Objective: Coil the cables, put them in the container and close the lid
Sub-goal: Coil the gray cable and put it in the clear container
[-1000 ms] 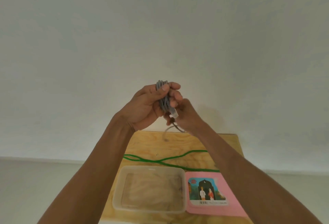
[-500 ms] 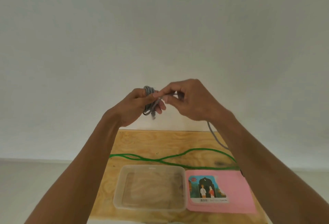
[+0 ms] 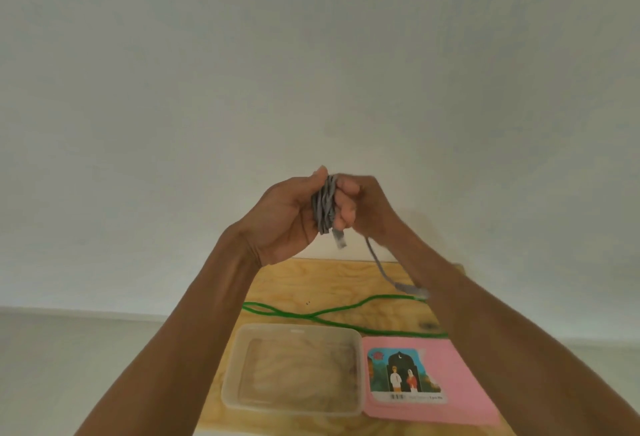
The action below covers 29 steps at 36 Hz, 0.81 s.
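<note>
Head view: your left hand (image 3: 282,219) and right hand (image 3: 363,203) both grip the grey cable (image 3: 325,209) above the box (image 3: 294,371). Right of the box lies the pink lid (image 3: 460,383); its label is too small to read.

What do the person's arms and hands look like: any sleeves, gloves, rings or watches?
Both forearms are bare to the frame's edge; no sleeves show. The left hand and right hand wear no gloves, and no rings, watch or bracelet can be seen.

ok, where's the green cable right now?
Head view: the green cable lies uncoiled across the wooden table, just behind the clear container and pink lid, below both hands.
</note>
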Available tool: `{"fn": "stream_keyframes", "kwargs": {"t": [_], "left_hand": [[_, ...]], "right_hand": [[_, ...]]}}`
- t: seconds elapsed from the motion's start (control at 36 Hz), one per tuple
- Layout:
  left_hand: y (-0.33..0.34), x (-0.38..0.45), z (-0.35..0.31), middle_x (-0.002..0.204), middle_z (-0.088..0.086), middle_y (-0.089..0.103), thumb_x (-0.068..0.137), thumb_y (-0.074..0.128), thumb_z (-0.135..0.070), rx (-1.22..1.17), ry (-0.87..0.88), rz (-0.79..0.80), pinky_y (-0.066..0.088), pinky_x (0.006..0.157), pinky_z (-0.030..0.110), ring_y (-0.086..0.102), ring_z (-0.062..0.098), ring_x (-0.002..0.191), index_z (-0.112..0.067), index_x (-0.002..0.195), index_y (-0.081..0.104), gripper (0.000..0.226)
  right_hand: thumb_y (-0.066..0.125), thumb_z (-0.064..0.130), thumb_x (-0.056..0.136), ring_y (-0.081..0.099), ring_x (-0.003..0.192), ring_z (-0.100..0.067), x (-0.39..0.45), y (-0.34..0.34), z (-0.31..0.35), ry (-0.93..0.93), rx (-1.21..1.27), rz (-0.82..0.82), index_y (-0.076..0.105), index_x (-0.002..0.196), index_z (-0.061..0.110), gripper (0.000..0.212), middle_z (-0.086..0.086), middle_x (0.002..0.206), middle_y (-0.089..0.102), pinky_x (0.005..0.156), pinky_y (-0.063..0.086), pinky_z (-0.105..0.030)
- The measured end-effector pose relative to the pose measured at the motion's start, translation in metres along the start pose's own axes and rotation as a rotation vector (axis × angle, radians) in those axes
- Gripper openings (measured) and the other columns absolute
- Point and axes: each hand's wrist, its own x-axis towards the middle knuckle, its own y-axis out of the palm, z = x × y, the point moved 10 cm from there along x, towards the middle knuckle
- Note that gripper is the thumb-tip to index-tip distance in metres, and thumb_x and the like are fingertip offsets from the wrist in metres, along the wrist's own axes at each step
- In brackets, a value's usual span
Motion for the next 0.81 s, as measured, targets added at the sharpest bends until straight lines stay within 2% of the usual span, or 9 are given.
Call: {"fn": "stream_keyframes", "kwargs": {"t": [0.06, 0.11, 0.22, 0.31, 0.44, 0.58, 0.67, 0.72, 0.81], "left_hand": [[-0.006, 0.003, -0.006, 0.078, 0.01, 0.069, 0.104, 0.031, -0.027, -0.027, 0.048, -0.038, 0.052, 0.076, 0.031, 0.061, 0.019, 0.068, 0.005, 0.113, 0.058, 0.043], [-0.015, 0.004, -0.013, 0.078, 0.009, 0.068, 0.105, 0.032, -0.024, -0.015, 0.093, -0.086, 0.053, 0.072, 0.029, 0.061, 0.018, 0.069, 0.006, 0.117, 0.056, 0.04], [-0.031, 0.006, -0.02, 0.079, 0.005, 0.066, 0.107, 0.033, -0.022, 0.102, 0.135, -0.183, 0.051, 0.073, 0.03, 0.059, 0.017, 0.073, 0.007, 0.125, 0.052, 0.039], [-0.04, 0.008, -0.022, 0.083, 0.005, 0.068, 0.106, 0.037, -0.019, 0.22, 0.145, -0.247, 0.053, 0.074, 0.029, 0.059, 0.017, 0.074, 0.008, 0.129, 0.052, 0.038], [-0.043, 0.009, -0.02, 0.091, 0.011, 0.068, 0.101, 0.045, -0.024, 0.376, 0.154, -0.289, 0.053, 0.079, 0.029, 0.062, 0.016, 0.08, -0.001, 0.118, 0.06, 0.032], [-0.051, 0.006, -0.028, 0.092, 0.011, 0.068, 0.105, 0.044, -0.018, 0.524, 0.22, -0.353, 0.052, 0.091, 0.034, 0.059, 0.017, 0.101, -0.005, 0.097, 0.066, 0.026], [-0.063, 0.002, -0.033, 0.095, 0.012, 0.067, 0.105, 0.044, -0.013, 0.566, 0.251, -0.423, 0.056, 0.085, 0.031, 0.064, 0.015, 0.088, 0.001, 0.101, 0.065, 0.026], [-0.068, 0.0, -0.033, 0.096, 0.013, 0.067, 0.105, 0.044, -0.011, 0.605, 0.257, -0.443, 0.057, 0.081, 0.03, 0.065, 0.009, 0.086, 0.003, 0.099, 0.066, 0.027], [-0.067, 0.0, -0.029, 0.097, 0.01, 0.068, 0.105, 0.044, -0.009, 0.839, 0.229, -0.428, 0.054, 0.085, 0.024, 0.06, -0.008, 0.106, 0.0, 0.088, 0.07, 0.032]], "right_hand": [[0.05, 0.002, 0.089, 0.055, 0.048, 0.001, -0.018, 0.013, -0.012, 0.079, -0.051, -0.005, 0.07, 0.06, 0.031, 0.046, 0.017, 0.05, 0.06, 0.052, 0.043, -0.016], [0.051, 0.007, 0.099, 0.049, 0.053, -0.004, -0.034, 0.027, -0.025, 0.187, 0.078, -0.026, 0.064, 0.065, 0.044, 0.052, 0.015, 0.057, 0.059, 0.055, 0.039, -0.022], [0.05, 0.032, 0.102, 0.044, 0.052, -0.011, -0.054, 0.038, -0.023, 0.235, 0.14, -0.057, 0.063, 0.081, 0.021, 0.028, 0.01, 0.058, 0.053, 0.054, 0.038, -0.031], [0.052, 0.036, 0.1, 0.043, 0.053, -0.014, -0.059, 0.034, -0.019, 0.273, 0.198, -0.081, 0.065, 0.091, 0.005, 0.035, 0.009, 0.057, 0.052, 0.056, 0.038, -0.034], [0.056, 0.032, 0.1, 0.04, 0.049, -0.017, -0.062, 0.032, -0.013, 0.327, 0.256, -0.043, 0.062, 0.073, 0.011, 0.035, 0.006, 0.056, 0.052, 0.051, 0.034, -0.032], [0.057, 0.014, 0.1, 0.038, 0.049, -0.013, -0.07, 0.041, -0.012, 0.485, 0.549, -0.002, 0.068, 0.104, 0.004, 0.016, 0.002, 0.064, 0.061, 0.044, 0.033, -0.026], [0.06, 0.01, 0.098, 0.04, 0.048, -0.014, -0.074, 0.041, -0.008, 0.556, 0.685, -0.054, 0.056, 0.125, 0.009, 0.027, -0.002, 0.073, 0.072, 0.043, 0.037, -0.025], [0.062, 0.011, 0.097, 0.042, 0.046, -0.014, -0.076, 0.042, -0.004, 0.564, 0.699, -0.061, 0.048, 0.125, 0.02, 0.033, -0.007, 0.082, 0.075, 0.043, 0.038, -0.025], [0.063, 0.011, 0.095, 0.045, 0.048, -0.014, -0.071, 0.038, 0.004, 0.513, 0.578, -0.009, 0.047, 0.118, 0.022, 0.029, -0.007, 0.092, 0.077, 0.044, 0.041, -0.027]]}}
